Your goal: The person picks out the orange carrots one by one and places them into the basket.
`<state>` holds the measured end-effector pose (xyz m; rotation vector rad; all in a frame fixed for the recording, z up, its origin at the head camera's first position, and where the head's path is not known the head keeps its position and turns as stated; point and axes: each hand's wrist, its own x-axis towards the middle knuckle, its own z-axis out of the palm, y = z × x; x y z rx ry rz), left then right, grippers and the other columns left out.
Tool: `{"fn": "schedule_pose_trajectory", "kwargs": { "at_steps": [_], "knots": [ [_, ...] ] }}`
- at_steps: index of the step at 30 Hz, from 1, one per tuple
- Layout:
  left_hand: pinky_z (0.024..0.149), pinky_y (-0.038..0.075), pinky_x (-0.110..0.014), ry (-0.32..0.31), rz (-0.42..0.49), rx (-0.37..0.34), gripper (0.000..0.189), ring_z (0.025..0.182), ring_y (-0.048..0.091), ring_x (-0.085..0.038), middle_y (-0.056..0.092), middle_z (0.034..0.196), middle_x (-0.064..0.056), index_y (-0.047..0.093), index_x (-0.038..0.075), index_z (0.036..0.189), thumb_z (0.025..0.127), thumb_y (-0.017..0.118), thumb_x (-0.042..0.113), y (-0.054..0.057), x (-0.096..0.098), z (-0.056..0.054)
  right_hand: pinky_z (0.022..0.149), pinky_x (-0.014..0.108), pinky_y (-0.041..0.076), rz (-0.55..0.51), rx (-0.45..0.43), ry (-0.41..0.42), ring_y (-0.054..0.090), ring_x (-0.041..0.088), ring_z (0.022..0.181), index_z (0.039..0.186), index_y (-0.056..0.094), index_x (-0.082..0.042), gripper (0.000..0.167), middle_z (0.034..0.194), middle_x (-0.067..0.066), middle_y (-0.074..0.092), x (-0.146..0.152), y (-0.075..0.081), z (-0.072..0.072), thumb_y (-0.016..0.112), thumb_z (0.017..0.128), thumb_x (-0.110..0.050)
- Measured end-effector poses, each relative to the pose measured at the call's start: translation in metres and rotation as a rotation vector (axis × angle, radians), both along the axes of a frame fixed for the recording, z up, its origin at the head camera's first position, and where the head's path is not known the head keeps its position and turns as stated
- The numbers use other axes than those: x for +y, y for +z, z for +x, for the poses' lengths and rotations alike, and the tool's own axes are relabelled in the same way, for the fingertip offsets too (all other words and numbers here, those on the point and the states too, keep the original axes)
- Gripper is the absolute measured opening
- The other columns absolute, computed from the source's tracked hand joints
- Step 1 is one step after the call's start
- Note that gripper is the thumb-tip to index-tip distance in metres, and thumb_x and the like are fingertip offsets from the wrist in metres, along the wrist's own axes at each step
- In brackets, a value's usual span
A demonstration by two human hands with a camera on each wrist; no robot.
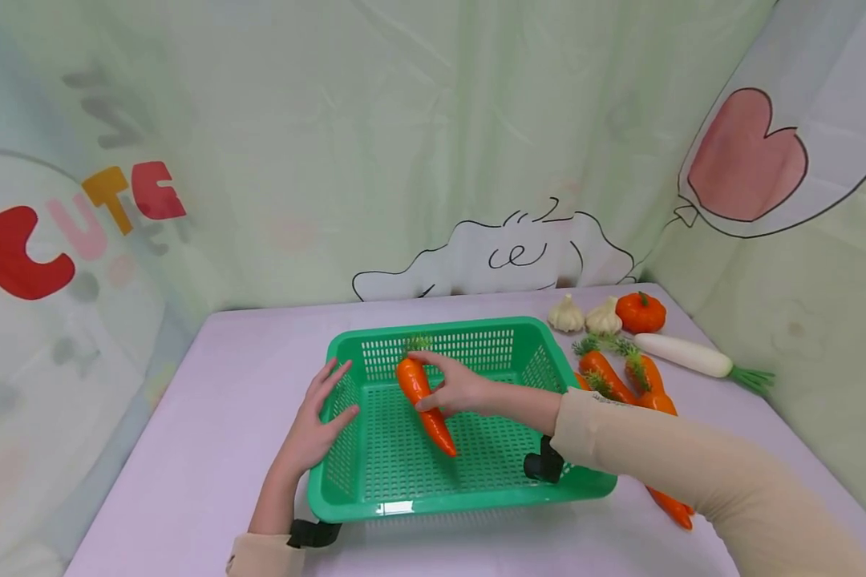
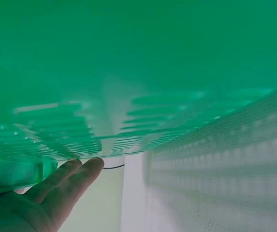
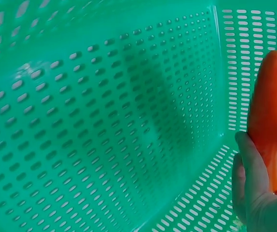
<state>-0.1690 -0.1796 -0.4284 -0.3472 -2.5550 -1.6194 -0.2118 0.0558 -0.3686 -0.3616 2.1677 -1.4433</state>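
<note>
An orange carrot point(image 1: 427, 409) with a green tuft is pinched between the thumb and fingers of my right hand point(image 1: 462, 386). Held slantwise, it is over the inside of a green plastic basket point(image 1: 462, 506). In the right wrist view, the carrot point(image 3: 269, 111) and part of my right hand point(image 3: 256, 183) appear at the right edge, with the perforated basket floor and walls around them. My left hand point(image 1: 317, 425) is at the basket's left rim, fingers spread and fairly straight. The left wrist view shows two straight fingers point(image 2: 73, 186) against or very near the basket's outer side.
Right of the basket lie several more carrots point(image 1: 606, 377), partly hidden by my right sleeve. Behind them are two garlic bulbs point(image 1: 566, 314), a small orange pumpkin point(image 1: 641, 312) and a white radish point(image 1: 681, 354). A printed curtain point(image 1: 296, 160) hangs behind the pale table point(image 1: 209, 449).
</note>
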Motion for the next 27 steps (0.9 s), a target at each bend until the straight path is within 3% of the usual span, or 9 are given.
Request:
{"fn": "schedule_pose_trajectory", "kwargs": {
  "at_steps": [27],
  "knots": [
    [0.095,0.023,-0.066,-0.006,0.02,-0.017,0.06,0.136,0.01,-0.036,0.011,0.152,-0.003,0.036,0.022,0.142,0.088,0.061,0.022,0.001,0.0,0.0,0.059,0.041,0.054,0.104,0.0,0.079,0.051,0.032,0.097,0.139,0.035,-0.007,0.074,0.135,0.015,0.035,-0.042,-0.031,-0.015,0.069,0.075,0.004]
  ]
}}
